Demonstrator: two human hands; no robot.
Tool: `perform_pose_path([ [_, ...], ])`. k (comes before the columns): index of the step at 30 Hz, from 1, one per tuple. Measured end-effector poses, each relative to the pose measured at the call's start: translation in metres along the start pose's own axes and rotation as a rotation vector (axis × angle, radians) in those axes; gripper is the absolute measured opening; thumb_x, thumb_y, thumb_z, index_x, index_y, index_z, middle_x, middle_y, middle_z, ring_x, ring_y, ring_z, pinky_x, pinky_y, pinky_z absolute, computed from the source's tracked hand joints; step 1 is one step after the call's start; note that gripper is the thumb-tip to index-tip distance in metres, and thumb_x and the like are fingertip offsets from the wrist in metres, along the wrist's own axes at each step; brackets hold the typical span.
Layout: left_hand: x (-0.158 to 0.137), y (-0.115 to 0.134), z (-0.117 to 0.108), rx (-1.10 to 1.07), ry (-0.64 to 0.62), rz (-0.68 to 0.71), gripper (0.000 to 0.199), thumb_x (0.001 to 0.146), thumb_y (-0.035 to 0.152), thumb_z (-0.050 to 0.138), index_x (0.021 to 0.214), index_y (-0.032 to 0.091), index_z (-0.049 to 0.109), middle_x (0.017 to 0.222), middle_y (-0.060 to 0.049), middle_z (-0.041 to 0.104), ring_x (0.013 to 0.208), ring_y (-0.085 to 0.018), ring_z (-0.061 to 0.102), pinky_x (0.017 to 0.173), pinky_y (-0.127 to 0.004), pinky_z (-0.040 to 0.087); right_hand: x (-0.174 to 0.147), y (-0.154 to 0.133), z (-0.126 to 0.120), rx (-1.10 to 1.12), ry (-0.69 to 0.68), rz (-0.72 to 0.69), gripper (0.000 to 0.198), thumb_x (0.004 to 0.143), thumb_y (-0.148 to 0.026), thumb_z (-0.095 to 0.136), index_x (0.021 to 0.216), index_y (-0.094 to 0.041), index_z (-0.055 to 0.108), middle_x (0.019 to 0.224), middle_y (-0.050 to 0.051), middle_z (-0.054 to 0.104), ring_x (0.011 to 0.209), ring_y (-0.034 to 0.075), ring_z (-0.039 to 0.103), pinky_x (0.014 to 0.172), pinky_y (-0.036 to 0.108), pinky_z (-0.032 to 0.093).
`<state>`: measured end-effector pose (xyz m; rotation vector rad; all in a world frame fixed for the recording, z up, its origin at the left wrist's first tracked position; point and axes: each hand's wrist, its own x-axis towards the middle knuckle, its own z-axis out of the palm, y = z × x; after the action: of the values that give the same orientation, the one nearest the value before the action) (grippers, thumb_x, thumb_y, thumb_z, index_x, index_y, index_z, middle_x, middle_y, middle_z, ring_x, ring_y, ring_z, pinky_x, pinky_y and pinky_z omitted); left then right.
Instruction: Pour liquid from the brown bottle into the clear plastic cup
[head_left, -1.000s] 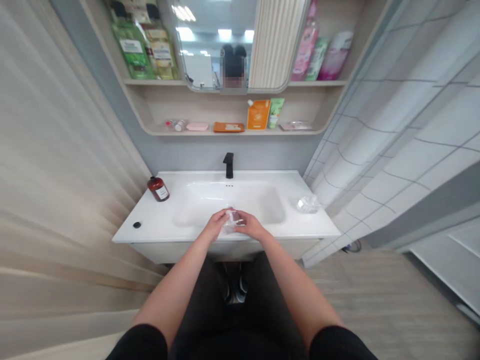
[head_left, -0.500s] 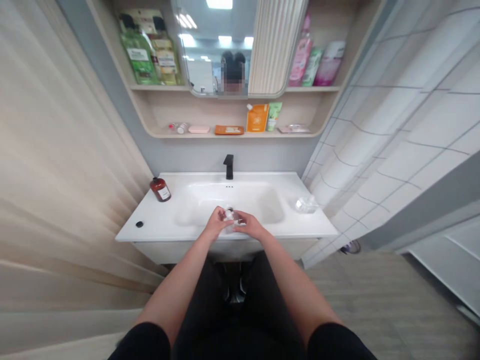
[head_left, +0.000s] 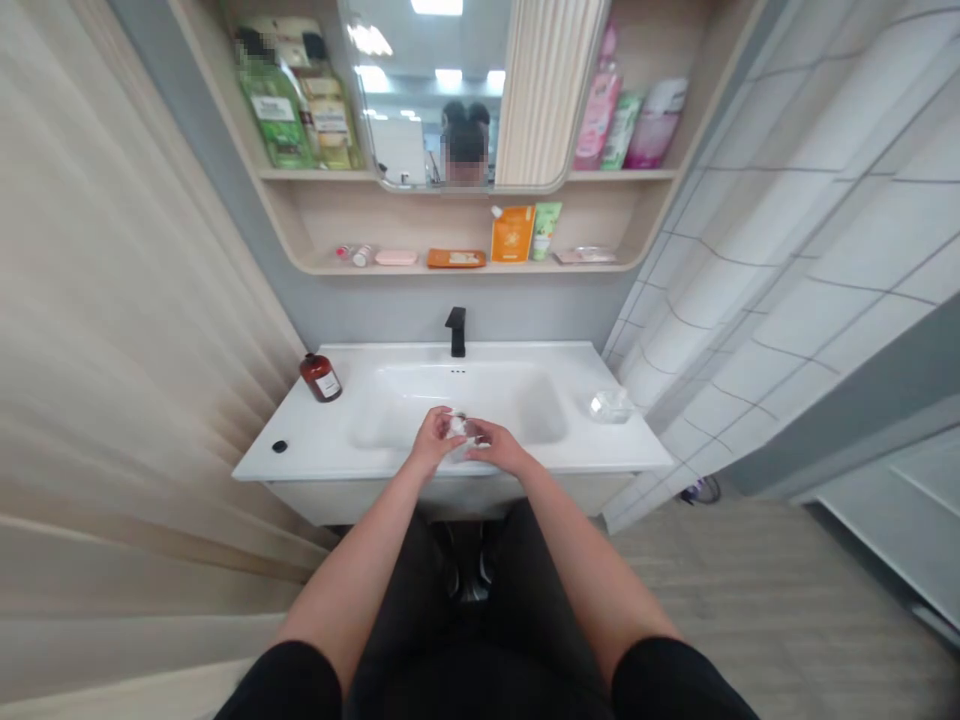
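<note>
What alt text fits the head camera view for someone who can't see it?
A person's left hand and right hand hold a small clear item, unidentifiable here, over the front of a white sink. Beyond are a black faucet and, above it, toiletries and a mirror. A brown bottle is at left, a clear container at right.

Illumination is bright, with reflected ceiling lights glaring in the mirror at 12 o'clock, while wide-angle distortion stretches the blurred curtain at 9 o'clock.
</note>
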<state>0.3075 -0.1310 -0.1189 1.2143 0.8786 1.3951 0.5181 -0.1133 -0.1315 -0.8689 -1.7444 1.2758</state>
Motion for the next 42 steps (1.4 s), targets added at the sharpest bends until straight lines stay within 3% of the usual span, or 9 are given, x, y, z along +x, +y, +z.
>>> perform_pose_path([
  [7, 0.006, 0.024, -0.010, 0.182, -0.168, 0.011, 0.067, 0.070, 0.037, 0.096, 0.130, 0.023, 0.070, 0.123, -0.010, 0.075, 0.116, -0.028, 0.072, 0.109, -0.045, 0.053, -0.002, -0.005, -0.001, -0.039, 0.000, -0.039, 0.083, 0.069, -0.051, 0.101, 0.142, -0.024, 0.074, 0.129, 0.009, 0.079, 0.109, 0.028, 0.072, 0.108, 0.047, 0.057],
  [15, 0.006, 0.052, -0.001, 0.739, -0.024, 0.107, 0.029, 0.076, 0.039, 0.092, 0.099, 0.027, 0.078, 0.078, -0.002, 0.068, 0.082, -0.026, 0.068, 0.090, -0.041, 0.055, -0.001, -0.001, -0.001, -0.063, 0.026, -0.026, 0.089, 0.066, -0.054, 0.101, 0.144, -0.022, 0.073, 0.125, 0.008, 0.080, 0.112, 0.029, 0.072, 0.112, 0.049, 0.055],
  [20, 0.009, 0.078, 0.010, 1.062, -0.025, 0.169, 0.032, 0.081, 0.053, 0.090, 0.088, 0.024, 0.076, 0.090, -0.013, 0.071, 0.113, -0.040, 0.069, 0.102, -0.047, 0.051, -0.002, -0.002, 0.000, -0.087, 0.036, -0.028, 0.089, 0.067, -0.054, 0.101, 0.146, -0.022, 0.072, 0.129, 0.010, 0.079, 0.110, 0.028, 0.073, 0.109, 0.047, 0.057],
  [23, 0.016, 0.097, 0.008, 1.055, -0.299, 0.313, 0.036, 0.078, 0.037, 0.090, 0.110, 0.024, 0.080, 0.123, -0.016, 0.074, 0.129, -0.040, 0.064, 0.112, -0.047, 0.049, -0.002, -0.003, -0.001, -0.087, 0.042, -0.045, 0.088, 0.068, -0.053, 0.101, 0.146, -0.022, 0.072, 0.129, 0.010, 0.079, 0.111, 0.029, 0.073, 0.109, 0.047, 0.057],
  [26, 0.024, 0.112, 0.007, 1.144, -0.628, 0.287, 0.033, 0.085, 0.021, 0.076, 0.118, 0.025, 0.081, 0.122, -0.012, 0.076, 0.119, -0.034, 0.071, 0.108, -0.042, 0.054, -0.002, -0.002, -0.001, -0.086, 0.027, -0.070, 0.080, 0.069, -0.053, 0.100, 0.139, -0.023, 0.076, 0.122, 0.009, 0.080, 0.108, 0.028, 0.072, 0.107, 0.047, 0.057],
  [28, 0.027, 0.120, 0.009, 1.306, -0.681, 0.219, 0.027, 0.092, 0.023, 0.067, 0.116, 0.022, 0.080, 0.116, -0.013, 0.078, 0.111, -0.032, 0.074, 0.102, -0.041, 0.056, -0.001, 0.000, -0.001, -0.088, 0.038, -0.073, 0.080, 0.068, -0.055, 0.100, 0.137, -0.023, 0.077, 0.120, 0.008, 0.080, 0.106, 0.028, 0.072, 0.106, 0.047, 0.058],
  [33, 0.022, 0.129, 0.021, 1.627, -0.579, 0.078, 0.037, 0.104, 0.051, 0.059, 0.110, 0.020, 0.078, 0.108, -0.017, 0.082, 0.105, -0.035, 0.078, 0.090, -0.042, 0.057, -0.001, 0.003, 0.000, -0.093, 0.038, -0.084, 0.082, 0.068, -0.056, 0.100, 0.139, -0.024, 0.076, 0.119, 0.008, 0.080, 0.106, 0.029, 0.073, 0.107, 0.050, 0.059],
  [37, 0.013, 0.127, 0.024, 1.556, -0.532, 0.105, 0.026, 0.101, 0.041, 0.064, 0.119, 0.025, 0.074, 0.111, -0.012, 0.083, 0.103, -0.031, 0.078, 0.087, -0.037, 0.055, -0.001, 0.001, 0.000, -0.081, 0.037, -0.102, 0.080, 0.069, -0.056, 0.100, 0.138, -0.025, 0.076, 0.124, 0.009, 0.080, 0.108, 0.031, 0.074, 0.107, 0.051, 0.059],
  [42, 0.010, 0.127, -0.015, 1.165, 0.016, 0.105, 0.026, 0.101, 0.045, 0.060, 0.103, 0.023, 0.072, 0.085, -0.007, 0.077, 0.084, -0.026, 0.075, 0.079, -0.035, 0.055, -0.003, 0.000, -0.002, -0.126, 0.058, -0.093, 0.077, 0.068, -0.055, 0.100, 0.135, -0.026, 0.074, 0.124, 0.008, 0.080, 0.107, 0.029, 0.074, 0.105, 0.050, 0.060],
])
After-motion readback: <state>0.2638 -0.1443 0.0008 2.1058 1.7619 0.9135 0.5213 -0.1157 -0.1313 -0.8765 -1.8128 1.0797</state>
